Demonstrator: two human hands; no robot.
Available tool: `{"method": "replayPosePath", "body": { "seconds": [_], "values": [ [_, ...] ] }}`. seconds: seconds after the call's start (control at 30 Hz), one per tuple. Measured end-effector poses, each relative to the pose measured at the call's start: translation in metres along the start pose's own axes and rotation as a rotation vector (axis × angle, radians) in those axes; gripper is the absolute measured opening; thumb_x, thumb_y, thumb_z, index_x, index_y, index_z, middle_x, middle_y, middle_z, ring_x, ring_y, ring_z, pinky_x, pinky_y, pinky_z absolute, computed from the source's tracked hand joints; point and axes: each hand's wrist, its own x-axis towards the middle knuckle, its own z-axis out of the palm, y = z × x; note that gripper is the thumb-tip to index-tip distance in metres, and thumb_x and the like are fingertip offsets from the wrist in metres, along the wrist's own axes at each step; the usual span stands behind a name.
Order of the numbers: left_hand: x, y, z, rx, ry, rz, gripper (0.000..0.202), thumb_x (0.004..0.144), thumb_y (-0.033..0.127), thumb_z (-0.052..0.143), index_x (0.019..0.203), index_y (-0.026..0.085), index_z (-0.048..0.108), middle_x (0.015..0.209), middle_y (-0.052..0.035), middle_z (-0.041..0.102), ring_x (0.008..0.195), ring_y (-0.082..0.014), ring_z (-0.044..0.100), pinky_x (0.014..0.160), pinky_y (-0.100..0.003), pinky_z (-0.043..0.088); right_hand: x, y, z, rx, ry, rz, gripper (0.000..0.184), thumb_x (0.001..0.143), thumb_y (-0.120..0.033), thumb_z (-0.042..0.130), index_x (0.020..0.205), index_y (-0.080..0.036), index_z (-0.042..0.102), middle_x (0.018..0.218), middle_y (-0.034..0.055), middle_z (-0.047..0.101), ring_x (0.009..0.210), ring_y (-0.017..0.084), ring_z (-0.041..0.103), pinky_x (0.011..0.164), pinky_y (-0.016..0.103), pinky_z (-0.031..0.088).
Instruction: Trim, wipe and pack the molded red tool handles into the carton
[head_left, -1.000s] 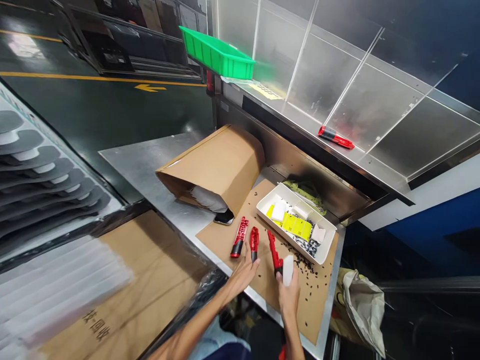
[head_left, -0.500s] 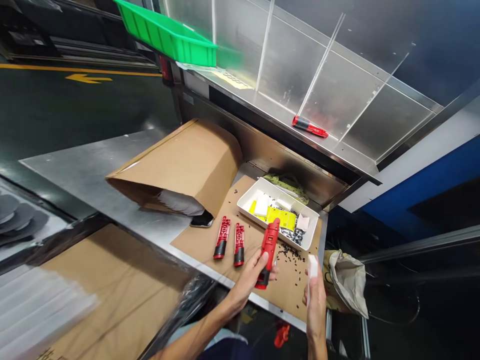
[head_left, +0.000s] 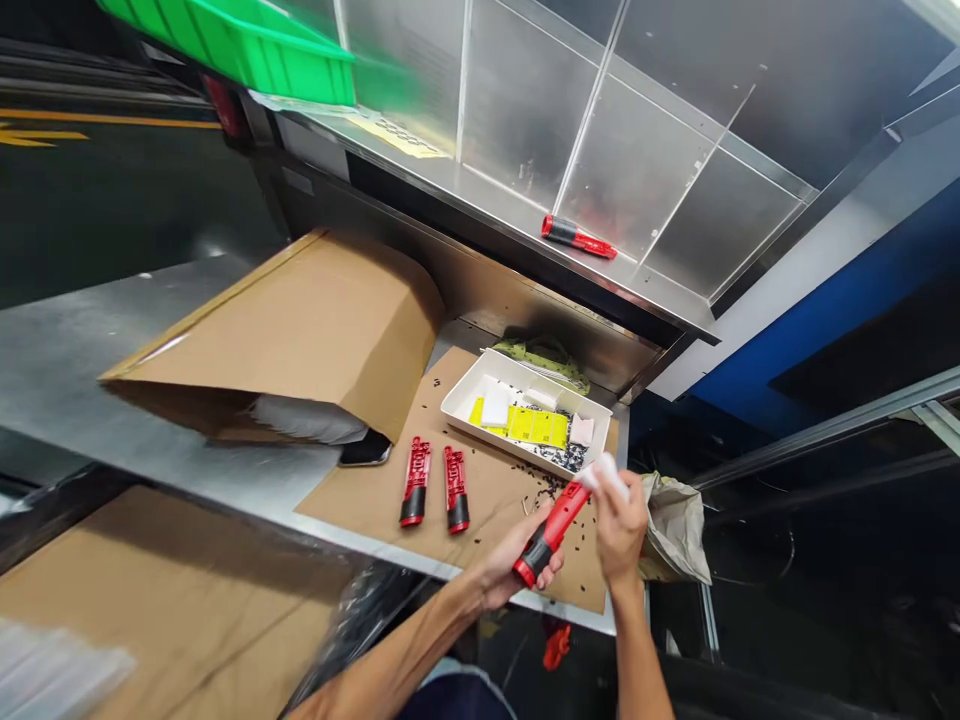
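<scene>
My left hand [head_left: 517,555] is closed around the black lower part of a red-and-black plastic tool housing [head_left: 566,512], which tilts up to the right. Pinched in my right hand [head_left: 622,525] is a white foam-like block [head_left: 609,472], slightly blurred, pressed to the housing's red upper end. Two similar housing pieces [head_left: 415,482], their ribbed insides showing, lie side by side on a brown cardboard sheet [head_left: 352,508]. Beyond my hands stands a white tray [head_left: 452,408] with yellow labels [head_left: 536,427], white blocks and many small black bits.
A large brown paper bag [head_left: 300,320] lies at left with white sheets inside, a dark phone-like object [head_left: 366,450] by its mouth. Another red-and-black housing piece [head_left: 577,237] rests on the metal shelf. A green bin [head_left: 277,60] stands upper left; a pale bag [head_left: 679,525] is at right.
My right hand has brought the white block leftward and up onto the housing's end. The housing has tilted to the right in my left hand. The whole view has shifted.
</scene>
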Motion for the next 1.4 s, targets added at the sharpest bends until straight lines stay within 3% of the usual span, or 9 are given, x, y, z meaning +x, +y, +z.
{"method": "replayPosePath", "body": {
  "seconds": [0.07, 0.2, 0.37, 0.57, 0.67, 0.8, 0.97, 1.2, 1.4],
  "values": [
    [0.009, 0.005, 0.006, 0.023, -0.025, 0.016, 0.059, 0.091, 0.069, 0.037, 0.075, 0.015, 0.054, 0.049, -0.0003, 0.055, 0.036, -0.0074, 0.046, 0.036, -0.016, 0.031, 0.008, 0.0, -0.004, -0.036, 0.083, 0.022, 0.027, 0.096, -0.031, 0.05, 0.104, -0.022, 0.074, 0.094, 0.0076, 0.058, 0.085, 0.02, 0.059, 0.072, 0.033, 0.051],
    [0.014, 0.018, 0.011, 0.039, -0.051, 0.1, 0.064, 0.094, 0.069, 0.026, 0.104, 0.015, 0.059, 0.049, 0.0032, 0.054, 0.034, -0.0068, 0.043, 0.036, -0.014, 0.03, 0.008, -0.011, -0.003, 0.06, 0.029, -0.042, 0.024, 0.094, -0.028, 0.053, 0.101, -0.027, 0.076, 0.09, 0.005, 0.062, 0.08, 0.019, 0.063, 0.067, 0.031, 0.053],
    [0.006, 0.029, 0.004, 0.035, -0.104, 0.127, 0.068, 0.095, 0.067, 0.016, 0.136, 0.021, 0.044, 0.051, 0.0033, 0.054, 0.036, -0.0079, 0.043, 0.038, -0.013, 0.032, 0.018, -0.01, 0.004, 0.088, 0.049, -0.001, 0.024, 0.094, -0.027, 0.054, 0.105, -0.023, 0.075, 0.094, 0.0065, 0.058, 0.087, 0.019, 0.061, 0.074, 0.033, 0.053],
    [-0.003, 0.039, -0.003, 0.019, -0.057, 0.145, 0.067, 0.097, 0.065, 0.019, 0.139, 0.018, 0.043, 0.049, 0.0041, 0.051, 0.035, -0.008, 0.041, 0.037, -0.013, 0.032, 0.019, -0.013, 0.013, 0.176, -0.094, -0.082, 0.02, 0.091, -0.028, 0.058, 0.095, -0.027, 0.078, 0.092, 0.0052, 0.063, 0.087, 0.018, 0.064, 0.073, 0.031, 0.055],
    [-0.005, 0.042, -0.004, 0.057, -0.043, 0.15, 0.072, 0.095, 0.068, 0.018, 0.143, 0.018, 0.039, 0.049, 0.0038, 0.053, 0.035, -0.008, 0.042, 0.038, -0.014, 0.033, 0.021, -0.014, 0.014, 0.162, -0.079, -0.07, 0.021, 0.091, -0.026, 0.058, 0.099, -0.025, 0.077, 0.095, 0.007, 0.062, 0.09, 0.019, 0.063, 0.074, 0.032, 0.055],
    [-0.003, 0.043, -0.004, 0.148, -0.002, 0.237, 0.075, 0.094, 0.07, 0.021, 0.143, 0.017, 0.041, 0.05, 0.0042, 0.053, 0.035, -0.0085, 0.045, 0.038, -0.014, 0.035, 0.02, -0.016, 0.014, 0.204, -0.159, -0.138, 0.022, 0.092, -0.023, 0.057, 0.101, -0.029, 0.077, 0.095, 0.0051, 0.063, 0.087, 0.016, 0.064, 0.073, 0.028, 0.056],
    [0.001, 0.044, -0.004, 0.228, 0.034, 0.227, 0.089, 0.087, 0.079, 0.016, 0.149, 0.016, 0.031, 0.047, 0.0024, 0.056, 0.034, -0.0108, 0.048, 0.036, -0.016, 0.037, 0.015, -0.012, 0.016, 0.173, -0.059, -0.126, 0.022, 0.092, -0.022, 0.058, 0.104, -0.026, 0.076, 0.097, 0.0065, 0.062, 0.09, 0.018, 0.063, 0.073, 0.029, 0.055],
    [-0.004, 0.046, 0.0, 0.274, 0.069, 0.289, 0.092, 0.087, 0.079, 0.012, 0.148, 0.014, 0.032, 0.048, 0.0015, 0.057, 0.037, -0.0115, 0.051, 0.039, -0.017, 0.04, 0.015, -0.023, 0.026, 0.142, -0.061, -0.066, 0.024, 0.092, -0.022, 0.056, 0.105, -0.028, 0.075, 0.096, 0.0057, 0.061, 0.09, 0.017, 0.063, 0.07, 0.028, 0.055],
    [-0.004, 0.043, -0.001, 0.223, 0.12, 0.339, 0.087, 0.088, 0.078, 0.014, 0.14, 0.013, 0.042, 0.051, 0.002, 0.055, 0.035, -0.0112, 0.046, 0.036, -0.018, 0.036, 0.012, -0.035, 0.034, 0.198, -0.113, 0.002, 0.026, 0.093, -0.023, 0.054, 0.107, -0.027, 0.075, 0.094, 0.0046, 0.061, 0.058, 0.009, 0.057, 0.048, 0.022, 0.049]
  ]
}}
